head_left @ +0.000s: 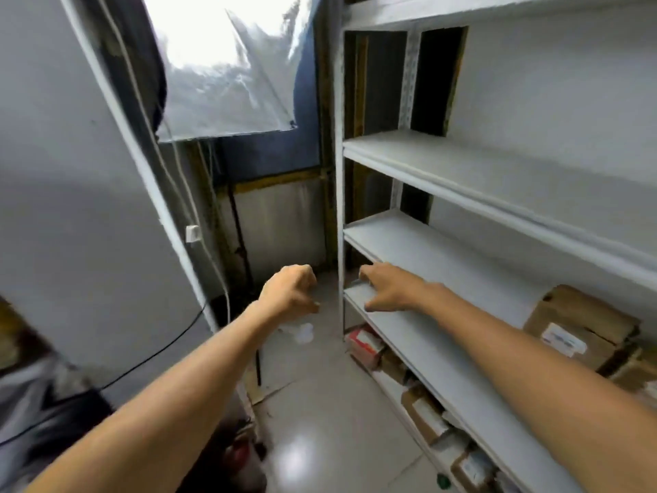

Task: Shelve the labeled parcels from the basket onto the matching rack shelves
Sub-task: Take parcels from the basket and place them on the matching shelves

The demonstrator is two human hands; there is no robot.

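Observation:
A white metal rack (426,161) stands on the right with several bare shelves. A brown cardboard parcel with a white label (579,329) lies on the lower shelf at the far right. More labeled parcels (423,414) sit on the bottom shelf, among them a red and white box (362,345). My left hand (289,291) is curled into a loose fist in the air left of the rack, holding nothing. My right hand (387,284) hovers palm down over the front corner of the lower shelf (409,336), fingers bent, empty. No basket is in view.
A white wall panel (71,172) with cables and a small white switch box (192,233) stands on the left. A bright window with plastic sheeting (227,65) is ahead. Glossy grey floor (313,421) runs between. Dark clutter lies at the bottom left.

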